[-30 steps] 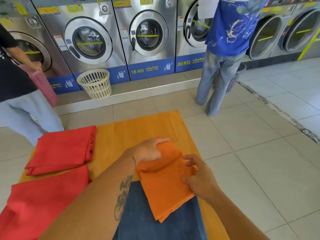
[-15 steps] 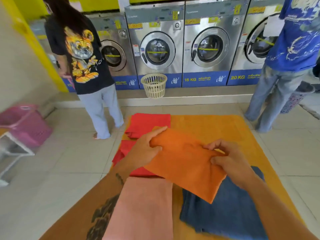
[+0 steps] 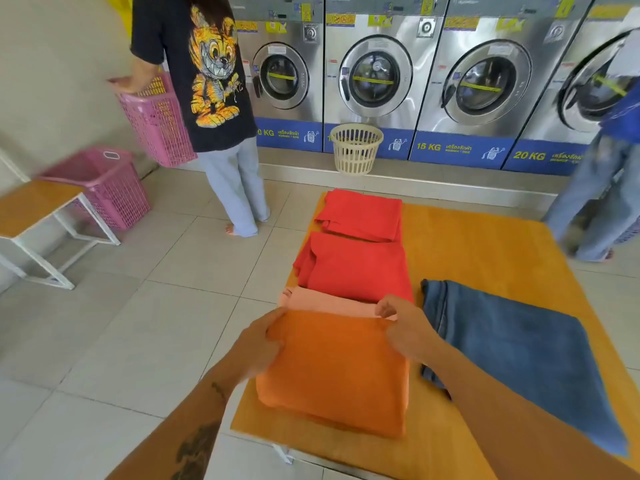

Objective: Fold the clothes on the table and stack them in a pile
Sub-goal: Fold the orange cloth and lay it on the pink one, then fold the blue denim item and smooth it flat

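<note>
Both hands, left hand and right hand, pinched the folded orange cloth atop the pink garment, while two red folded pieces and blue denim jeans lay unstacked.

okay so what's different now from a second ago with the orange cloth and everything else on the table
The folded orange cloth was on the blue jeans; both hands lifted it and carried it left, and it now lies on the pink cloth. The left hand and right hand still hold its far corners. The jeans and the two red cloths stayed put.
</note>
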Tool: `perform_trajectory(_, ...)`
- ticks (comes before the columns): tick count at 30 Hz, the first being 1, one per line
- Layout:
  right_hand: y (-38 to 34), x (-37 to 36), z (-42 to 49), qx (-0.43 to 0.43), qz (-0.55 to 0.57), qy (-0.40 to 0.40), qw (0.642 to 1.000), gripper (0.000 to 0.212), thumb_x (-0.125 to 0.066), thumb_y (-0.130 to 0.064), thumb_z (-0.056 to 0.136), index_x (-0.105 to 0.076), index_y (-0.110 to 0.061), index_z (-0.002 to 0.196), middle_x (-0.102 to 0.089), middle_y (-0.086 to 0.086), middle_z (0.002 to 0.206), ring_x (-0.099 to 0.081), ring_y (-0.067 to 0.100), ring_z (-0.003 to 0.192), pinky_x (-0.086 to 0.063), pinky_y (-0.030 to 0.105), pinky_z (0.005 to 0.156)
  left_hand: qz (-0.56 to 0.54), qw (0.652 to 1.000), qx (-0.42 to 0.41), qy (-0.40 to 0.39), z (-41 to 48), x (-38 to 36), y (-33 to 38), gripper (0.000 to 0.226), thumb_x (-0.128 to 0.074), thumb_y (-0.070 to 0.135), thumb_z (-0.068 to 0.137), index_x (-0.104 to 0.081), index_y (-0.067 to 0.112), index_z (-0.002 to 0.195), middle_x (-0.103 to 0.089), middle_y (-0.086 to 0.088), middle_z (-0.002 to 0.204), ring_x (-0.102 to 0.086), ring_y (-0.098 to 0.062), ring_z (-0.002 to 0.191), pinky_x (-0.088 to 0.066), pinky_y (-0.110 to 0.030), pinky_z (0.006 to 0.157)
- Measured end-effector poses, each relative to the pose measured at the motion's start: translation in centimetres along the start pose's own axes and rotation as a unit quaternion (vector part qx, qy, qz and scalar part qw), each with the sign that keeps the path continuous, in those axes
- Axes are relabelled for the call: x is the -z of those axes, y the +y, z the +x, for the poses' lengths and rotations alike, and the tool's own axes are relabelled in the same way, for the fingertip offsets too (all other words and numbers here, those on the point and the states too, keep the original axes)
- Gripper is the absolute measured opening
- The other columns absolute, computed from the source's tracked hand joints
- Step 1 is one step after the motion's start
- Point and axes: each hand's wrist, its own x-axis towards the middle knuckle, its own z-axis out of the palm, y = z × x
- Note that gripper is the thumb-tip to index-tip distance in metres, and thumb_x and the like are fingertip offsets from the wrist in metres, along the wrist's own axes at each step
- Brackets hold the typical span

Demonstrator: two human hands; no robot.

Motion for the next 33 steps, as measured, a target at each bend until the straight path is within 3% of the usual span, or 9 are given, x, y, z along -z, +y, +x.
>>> perform_trajectory(6,2.9,0.1,-1.1,-0.006,-0.124,0.056,0.991,0.049,-0.052,0.0,0.081,-0.052,-0.035,0.115,-0.053,-0.003,0.107,-0.063,0.02,0.08,-0.057,0.04,0.06,0.046,0.997,-0.012,0.064,0.6,-0.5,-1.1,0.061,-0.048,0.014,0.091,-0.035,0.04,0.145,-0.047,0.001,0.139,-0.047,-0.027,0.126,-0.042,-0.042,0.103)
perform_trajectory(10,3.1,2.3,-1.9,-0.011,-0.088,0.073,0.993,0.041,-0.055,-0.01,0.085,-0.054,-0.047,0.103,-0.062,-0.01,0.103,-0.066,0.017,0.082,-0.053,0.028,0.061,0.056,0.984,-0.077,0.151,1.0,0.5,0.9,0.049,-0.055,0.016,0.088,-0.05,0.043,0.129,-0.049,0.005,0.111,-0.057,-0.017,0.098,-0.047,-0.027,0.078)
perform_trajectory(13,3.2,4.4,-2.8,-0.027,-0.056,0.089,0.994,0.041,-0.057,-0.007,0.088,-0.056,-0.044,0.107,-0.059,-0.011,0.107,-0.063,0.011,0.083,-0.047,0.019,0.057,0.04,0.971,-0.153,0.178,2.0,0.3,3.8,0.046,-0.055,0.011,0.085,-0.056,0.035,0.125,-0.05,0.003,0.11,-0.057,-0.014,0.093,-0.049,-0.029,0.075)
perform_trajectory(20,7.0,12.0,-5.9,-0.074,0.01,0.16,0.984,0.039,-0.06,-0.007,0.091,-0.058,-0.03,0.122,-0.056,-0.001,0.12,-0.066,0.021,0.097,-0.05,0.028,0.059,0.008,0.968,-0.226,0.111,4.7,-5.7,11.2,0.045,-0.056,0.01,0.086,-0.059,0.035,0.124,-0.054,0.009,0.11,-0.054,0.0,0.096,-0.049,-0.024,0.073)
perform_trajectory(24,11.3,16.3,-7.3,-0.131,0.006,0.22,0.967,0.043,-0.064,-0.011,0.089,-0.055,-0.026,0.129,-0.054,0.009,0.128,-0.061,0.023,0.099,-0.051,0.037,0.068,-0.006,0.979,-0.198,0.036,5.6,-12.0,13.3,0.043,-0.054,0.015,0.087,-0.056,0.041,0.121,-0.053,0.01,0.113,-0.055,-0.001,0.099,-0.043,-0.013,0.064)
perform_trajectory(26,13.5,18.0,-8.2,-0.157,-0.019,0.238,0.958,0.052,-0.068,-0.018,0.087,-0.051,-0.027,0.135,-0.053,0.012,0.134,-0.06,0.023,0.095,-0.049,0.032,0.067,-0.019,0.986,-0.164,0.001,5.8,-15.9,14.4,0.048,-0.053,0.015,0.086,-0.052,0.039,0.128,-0.05,0.005,0.12,-0.057,-0.006,0.097,-0.048,-0.019,0.066)
perform_trajectory(28,15.6,19.3,-9.0,-0.189,-0.03,0.241,0.952,0.062,-0.069,-0.027,0.084,-0.044,-0.03,0.141,-0.045,0.011,0.14,-0.059,0.022,0.093,-0.048,0.03,0.07,-0.007,0.988,-0.15,-0.038,5.7,-19.7,15.4,0.057,-0.053,0.014,0.086,-0.044,0.033,0.139,-0.045,0.001,0.131,-0.056,-0.012,0.105,-0.052,-0.03,0.083)
perform_trajectory(31,18.5,21.1,-9.8,-0.235,0.001,0.221,0.947,0.069,-0.066,-0.034,0.078,-0.039,-0.037,0.141,-0.045,0.009,0.132,-0.058,0.029,0.103,-0.053,0.045,0.085,0.068,0.988,-0.132,-0.045,5.2,-24.7,16.5,0.066,-0.054,0.032,0.085,-0.029,0.036,0.147,-0.033,0.005,0.145,-0.036,-0.018,0.134,-0.036,-0.038,0.107)
perform_trajectory(33,20.0,21.7,-9.8,-0.231,0.052,0.203,0.95,0.07,-0.066,-0.03,0.078,-0.039,-0.037,0.142,-0.05,0.009,0.13,-0.061,0.027,0.102,-0.055,0.047,0.085,0.145,0.984,-0.106,-0.006,4.8,-26.6,17.4,0.072,-0.048,0.047,0.082,-0.021,0.042,0.148,-0.03,0.006,0.149,-0.034,-0.017,0.134,-0.036,-0.037,0.107)
